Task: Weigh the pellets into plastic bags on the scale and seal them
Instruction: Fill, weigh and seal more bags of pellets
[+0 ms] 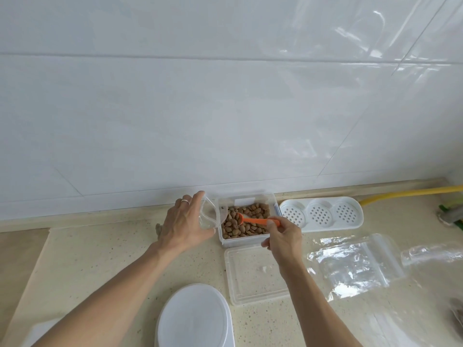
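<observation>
A clear plastic box [223,240] of brown pellets [253,211] stands near the wall. My right hand [283,237] pinches an orange scoop [258,220] whose bowl lies in the pellets. My left hand [184,222] holds a small clear plastic bag [209,216], mouth open, against the box's left side. The white scale [195,319] sits at the front edge, nothing on its plate.
The box's clear lid [253,274] lies in front of it. Empty zip bags [355,265] are spread at right. A white perforated tray [322,216] stands by the wall, a yellow hose [411,194] behind it.
</observation>
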The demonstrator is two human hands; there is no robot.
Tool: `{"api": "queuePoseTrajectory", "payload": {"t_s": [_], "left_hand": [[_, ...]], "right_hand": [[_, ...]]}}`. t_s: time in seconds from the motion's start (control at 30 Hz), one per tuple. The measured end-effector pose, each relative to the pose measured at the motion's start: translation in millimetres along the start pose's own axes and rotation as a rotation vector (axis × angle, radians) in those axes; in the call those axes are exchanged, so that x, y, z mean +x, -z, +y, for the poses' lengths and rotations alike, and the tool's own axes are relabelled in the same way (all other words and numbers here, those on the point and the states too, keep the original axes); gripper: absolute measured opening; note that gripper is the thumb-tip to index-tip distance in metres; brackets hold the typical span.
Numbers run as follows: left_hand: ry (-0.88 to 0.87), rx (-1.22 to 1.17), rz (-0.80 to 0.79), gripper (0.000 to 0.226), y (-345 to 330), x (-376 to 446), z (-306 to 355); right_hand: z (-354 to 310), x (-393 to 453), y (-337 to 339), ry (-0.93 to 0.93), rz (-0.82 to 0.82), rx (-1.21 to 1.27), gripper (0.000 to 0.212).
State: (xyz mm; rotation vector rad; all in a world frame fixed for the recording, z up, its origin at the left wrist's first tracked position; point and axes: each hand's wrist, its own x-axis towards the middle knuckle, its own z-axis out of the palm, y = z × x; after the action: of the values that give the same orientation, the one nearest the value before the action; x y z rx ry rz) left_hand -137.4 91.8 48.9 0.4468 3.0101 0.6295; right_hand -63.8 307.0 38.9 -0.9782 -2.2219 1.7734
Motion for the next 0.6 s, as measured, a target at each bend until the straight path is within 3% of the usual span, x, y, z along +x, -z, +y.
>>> {"api": "queuePoseTrajectory", "payload": {"t_s": [0.3, 0.6], "left_hand": [[-0.048, 0.100, -0.010, 0.072, 2.6, 5.2, 11.8], [-0.008, 0.151, -0.074, 0.078, 1.9, 16.5, 23.5]], "right_hand": [[-9.6, 3.1, 21.8, -0.167, 0.177, 0.210, 0.012], [-49.3, -3.2, 36.6, 0.011, 0.144, 0.203, 0.013]]}}
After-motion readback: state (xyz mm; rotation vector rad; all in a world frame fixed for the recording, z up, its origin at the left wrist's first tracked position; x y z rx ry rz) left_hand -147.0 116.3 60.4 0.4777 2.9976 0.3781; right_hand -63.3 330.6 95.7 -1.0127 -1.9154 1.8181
